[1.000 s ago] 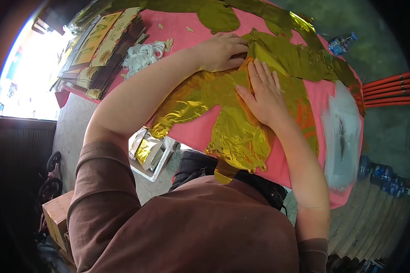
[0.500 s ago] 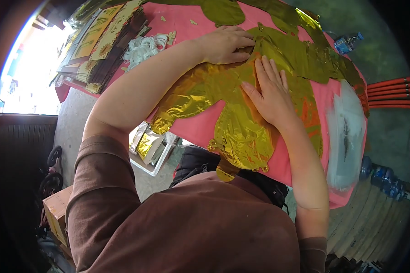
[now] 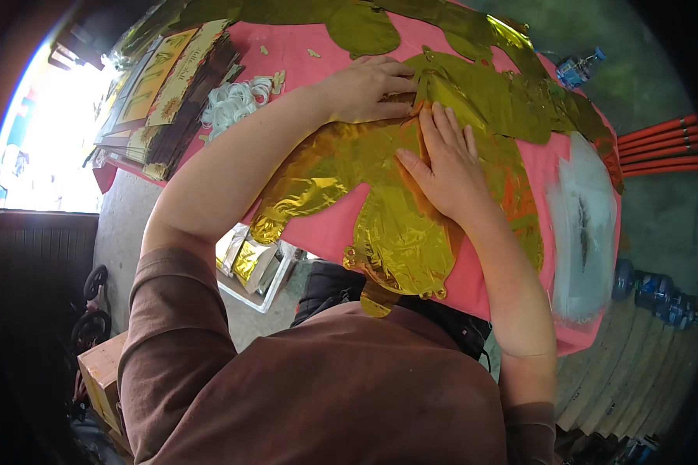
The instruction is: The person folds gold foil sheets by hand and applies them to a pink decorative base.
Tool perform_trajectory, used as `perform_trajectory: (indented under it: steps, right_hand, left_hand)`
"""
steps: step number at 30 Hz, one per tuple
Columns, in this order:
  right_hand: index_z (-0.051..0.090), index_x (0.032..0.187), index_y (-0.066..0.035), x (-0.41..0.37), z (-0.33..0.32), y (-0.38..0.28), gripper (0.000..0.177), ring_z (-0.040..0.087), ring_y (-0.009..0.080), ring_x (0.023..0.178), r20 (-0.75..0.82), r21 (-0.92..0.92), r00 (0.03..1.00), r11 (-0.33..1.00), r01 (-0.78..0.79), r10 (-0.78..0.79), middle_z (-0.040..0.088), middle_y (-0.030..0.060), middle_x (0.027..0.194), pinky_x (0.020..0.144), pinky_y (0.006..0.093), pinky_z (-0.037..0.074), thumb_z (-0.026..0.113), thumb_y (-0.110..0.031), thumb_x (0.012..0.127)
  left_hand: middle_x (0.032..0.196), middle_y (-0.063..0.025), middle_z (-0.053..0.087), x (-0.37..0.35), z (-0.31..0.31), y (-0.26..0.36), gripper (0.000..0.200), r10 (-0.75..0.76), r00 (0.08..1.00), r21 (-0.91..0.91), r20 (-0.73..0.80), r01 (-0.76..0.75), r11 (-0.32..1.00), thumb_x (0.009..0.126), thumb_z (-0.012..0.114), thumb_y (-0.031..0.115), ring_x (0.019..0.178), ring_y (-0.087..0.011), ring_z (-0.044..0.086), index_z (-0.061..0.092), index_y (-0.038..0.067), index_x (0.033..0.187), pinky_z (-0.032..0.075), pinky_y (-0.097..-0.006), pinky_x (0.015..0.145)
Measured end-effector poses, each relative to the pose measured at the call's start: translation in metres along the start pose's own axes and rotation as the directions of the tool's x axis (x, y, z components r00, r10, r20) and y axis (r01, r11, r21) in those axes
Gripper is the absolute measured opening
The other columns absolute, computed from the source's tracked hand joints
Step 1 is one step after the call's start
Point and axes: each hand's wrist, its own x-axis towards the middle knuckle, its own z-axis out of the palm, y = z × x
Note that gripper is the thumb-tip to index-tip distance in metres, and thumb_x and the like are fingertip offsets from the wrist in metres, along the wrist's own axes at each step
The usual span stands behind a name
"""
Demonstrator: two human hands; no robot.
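Note:
A flat, deflated gold foil balloon lies on the pink-covered table in front of me. My left hand rests on its upper part, fingers apart and slightly bent, the tips beside a crease. Just right of it, my right hand lies flat on the foil with fingers stretched out and thumb spread. Orange reflections show on the foil around that hand. More gold foil balloons overlap it at the upper right, and others lie along the far edge.
Stacked printed packaging and a bundle of white ribbon rings occupy the table's left. Clear plastic bags lie at its right edge. A white box with gold packets stands below. Beyond are a water bottle and orange poles.
The whole view has shifted slightly, so the table and balloons sit a little further left. Both hands stay on the foil, with my right hand marginally lower relative to my left.

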Motion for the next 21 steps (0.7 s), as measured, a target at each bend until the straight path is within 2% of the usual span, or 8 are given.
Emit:
perform_trajectory:
  steps: [12,14,21]
  right_hand:
    - [0.027,0.141,-0.002,0.0034,0.0037,0.0007,0.073,0.015,0.0300,0.139,-0.011,-0.012,1.000,1.000,0.002,-0.002,0.021,0.0189,0.148,0.112,0.0459,0.010,0.045,-0.051,0.090]
    - [0.027,0.141,-0.002,0.0037,0.0041,-0.0011,0.073,0.015,0.0298,0.139,-0.007,-0.009,1.000,1.000,-0.010,0.010,0.021,0.0188,0.148,0.112,0.0458,0.010,0.044,-0.051,0.090]
    - [0.027,0.141,-0.002,0.0052,0.0067,-0.0037,0.073,0.016,0.0298,0.139,-0.021,-0.028,0.999,0.999,-0.036,0.035,0.022,0.0189,0.148,0.112,0.0456,0.010,0.043,-0.051,0.090]
  left_hand:
    - [0.132,-0.0144,0.046,0.0011,0.0014,-0.0027,0.040,-0.011,1.000,-0.042,-0.004,0.010,0.999,0.087,0.056,0.026,0.122,-0.0319,0.041,0.054,0.003,0.120,0.033,-0.0446,0.101]
    - [0.131,-0.0145,0.045,0.0013,0.0039,-0.0047,0.037,-0.003,1.000,-0.002,-0.017,0.003,1.000,0.088,0.054,0.025,0.122,-0.0318,0.041,0.054,0.003,0.118,0.033,-0.0449,0.101]
    - [0.131,-0.0145,0.045,0.0006,0.0048,-0.0074,0.033,0.017,1.000,-0.033,-0.004,-0.017,0.999,0.088,0.053,0.024,0.122,-0.0325,0.040,0.055,0.002,0.112,0.033,-0.0453,0.101]
